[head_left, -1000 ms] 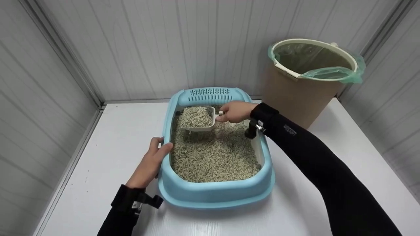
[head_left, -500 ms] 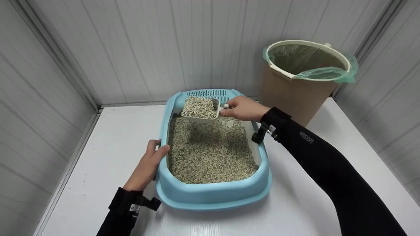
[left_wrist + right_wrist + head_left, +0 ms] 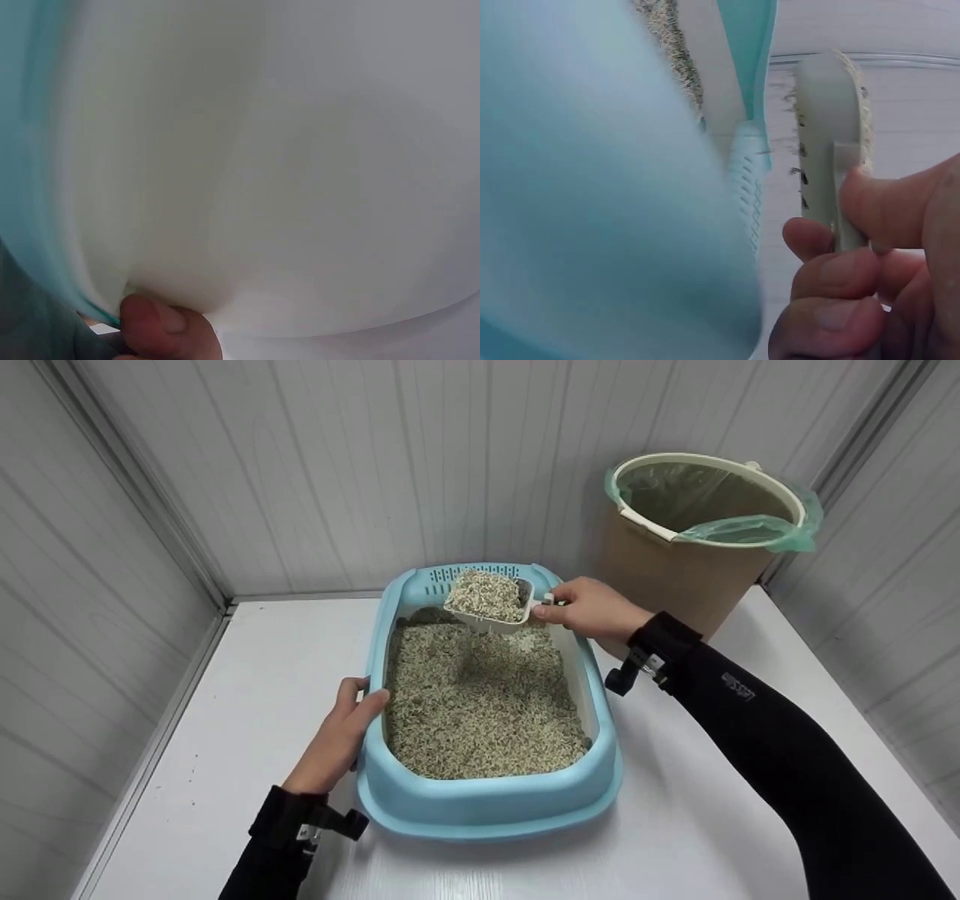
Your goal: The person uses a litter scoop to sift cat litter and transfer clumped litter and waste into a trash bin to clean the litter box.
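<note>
One white worktop (image 3: 225, 697) carries a blue tray (image 3: 491, 808) with a layer of pale pellets (image 3: 487, 727) in it. Beyond its right side stands a brown bin (image 3: 675, 577) with a green liner (image 3: 750, 528) folded over its rim. The left hand (image 3: 339, 741) has its fingers clamped on the tray's left rim. The right hand (image 3: 600, 609) has its fingers clamped on the handle of a white slotted scoop (image 3: 487, 624), which hangs, heaped with pellets, above the tray's back part.

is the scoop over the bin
No, the right hand holds the filled scoop above the blue tray, while the bin stands farther right.
</note>
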Available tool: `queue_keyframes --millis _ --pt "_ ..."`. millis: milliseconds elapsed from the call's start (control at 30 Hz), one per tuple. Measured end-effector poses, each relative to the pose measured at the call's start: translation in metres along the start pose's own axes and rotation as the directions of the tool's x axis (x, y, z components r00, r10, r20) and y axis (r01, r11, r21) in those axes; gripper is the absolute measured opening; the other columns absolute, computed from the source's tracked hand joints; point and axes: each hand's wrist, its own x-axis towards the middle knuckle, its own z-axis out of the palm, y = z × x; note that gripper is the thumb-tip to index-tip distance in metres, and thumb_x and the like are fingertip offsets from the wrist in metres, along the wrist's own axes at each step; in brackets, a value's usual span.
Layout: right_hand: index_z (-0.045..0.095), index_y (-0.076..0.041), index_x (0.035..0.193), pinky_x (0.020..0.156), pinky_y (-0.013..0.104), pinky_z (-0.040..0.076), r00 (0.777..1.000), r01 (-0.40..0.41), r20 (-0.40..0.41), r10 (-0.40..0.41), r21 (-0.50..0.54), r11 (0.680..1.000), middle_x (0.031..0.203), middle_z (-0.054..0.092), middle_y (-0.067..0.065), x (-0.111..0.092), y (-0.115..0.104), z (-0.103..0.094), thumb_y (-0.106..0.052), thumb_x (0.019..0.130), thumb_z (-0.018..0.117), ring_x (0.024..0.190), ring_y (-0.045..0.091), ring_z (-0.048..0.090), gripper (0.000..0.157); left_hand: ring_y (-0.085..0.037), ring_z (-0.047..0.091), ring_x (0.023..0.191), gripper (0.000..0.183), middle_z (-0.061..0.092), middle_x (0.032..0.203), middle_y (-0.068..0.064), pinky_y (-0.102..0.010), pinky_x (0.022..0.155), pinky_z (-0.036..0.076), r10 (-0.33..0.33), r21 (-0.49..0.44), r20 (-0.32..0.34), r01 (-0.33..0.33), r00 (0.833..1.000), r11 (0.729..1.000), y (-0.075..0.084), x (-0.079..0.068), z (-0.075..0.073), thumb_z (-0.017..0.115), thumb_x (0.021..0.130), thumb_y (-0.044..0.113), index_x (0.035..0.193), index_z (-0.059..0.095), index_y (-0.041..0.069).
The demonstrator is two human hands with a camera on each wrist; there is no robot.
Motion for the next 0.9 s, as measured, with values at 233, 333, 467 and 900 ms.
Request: queue_keyframes --millis 233,333,467,900 --pt "0.071 -0.013 0.092 0.075 0.036 0.036 1.0 -0.01 -0.029 0.01 -0.013 1.0 0.073 0.04 -0.005 -0.005 0.008 0.0 -0.039 0.112 0.068 0.072 0.017 0.042 0.033 -0.021 0.053 0.062 0.06 0.055 0.084 -0.011 -0.033 0.052 0.035 0.002 -0.006 0.001 -0.002 1.0 1.0 0.0 -0.001 0.0 0.054 0.114 0.057 0.158 0.036 0.019" --pt "0.066 -0.014 0.088 0.074 0.037 0.034 0.999 0.004 -0.036 -0.005 -0.011 1.0 0.075 0.041 -0.003 -0.007 0.01 -0.001 -0.039 0.113 0.067 0.072 0.018 0.04 0.036 -0.021 0.05 0.062 0.061 0.051 0.083 -0.01 -0.034 0.054 0.034 0.006 0.003 0.0 -0.006 1.0 1.0 0.0 -0.001 0.0 0.054 0.114 0.058 0.159 0.036 0.02" --pt "0.061 -0.014 0.085 0.074 0.038 0.032 0.999 0.017 -0.046 -0.018 -0.018 1.0 0.076 0.04 -0.002 -0.008 0.013 -0.001 -0.038 0.113 0.067 0.071 0.019 0.039 0.038 -0.02 0.042 0.059 0.062 0.048 0.08 -0.008 -0.033 0.054 0.03 0.009 0.008 0.003 -0.009 1.0 1.0 0.0 -0.001 -0.001 0.054 0.114 0.06 0.159 0.036 0.021" --pt "0.059 -0.017 0.085 0.074 0.038 0.031 0.997 -0.034 -0.067 0.031 -0.057 0.998 0.076 0.041 -0.002 -0.009 0.013 0.001 -0.046 0.112 0.066 0.073 0.019 0.041 0.041 -0.019 0.04 0.056 0.059 0.05 0.078 -0.008 -0.031 0.051 0.031 0.009 0.004 -0.003 -0.009 1.0 1.0 0.0 -0.002 -0.002 0.054 0.114 0.058 0.156 0.038 0.02"
